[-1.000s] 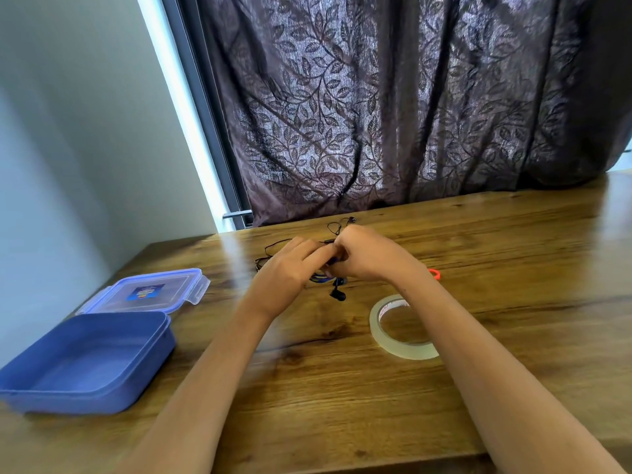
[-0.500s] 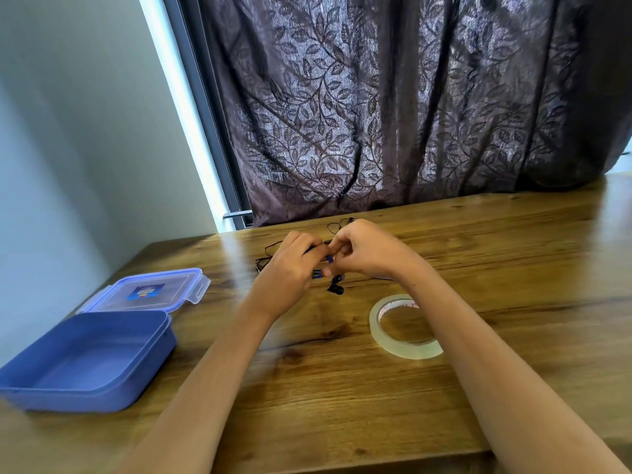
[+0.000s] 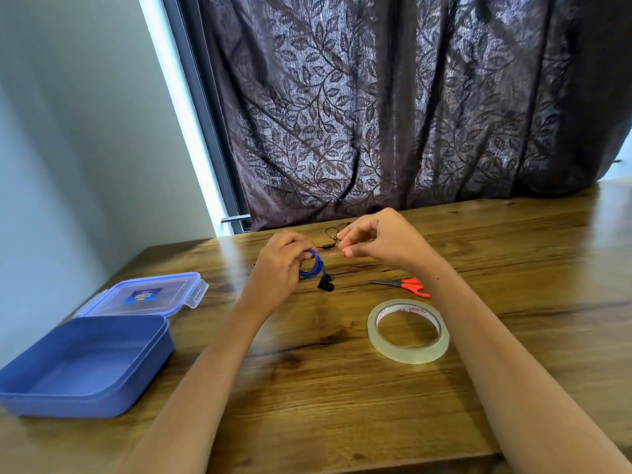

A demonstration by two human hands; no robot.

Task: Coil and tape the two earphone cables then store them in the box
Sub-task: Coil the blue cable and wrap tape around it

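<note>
Wooden desk (image 3: 342, 398) surface, backed by a dark leaf-patterned curtain (image 3: 393, 114), carries all items. The left hand (image 3: 277, 268) grips the blue earphone cable (image 3: 313, 266), wound into a small coil, with fingers curled round the loop; the black earbuds (image 3: 326, 283) hang from the coil just above the desk. The right hand (image 3: 379, 239) is raised beside it and apart from the coil, fingers curled with the tips close together; whether a strip of clear tape is pinched there cannot be determined. The black earphone cable (image 3: 330, 234) lies loose on the desk behind the hands. The tape roll (image 3: 408, 331) lies flat near the right forearm, and the scissors (image 3: 407, 285) lie just beyond it. The box (image 3: 85, 364) stands open at the left edge, its lid (image 3: 143, 295) behind it. Handling assessment: the cable is light, thin and limp, and the coil will probably spring open if released before it is bound. Hold across the bundled turns, not by the earbuds, whose joints are likely fragile. Compared with half a second earlier, the hands have separated: both were closed together over the coil, and now only the left retains it. The right forearm has shifted, exposing the scissors it had covered.
</note>
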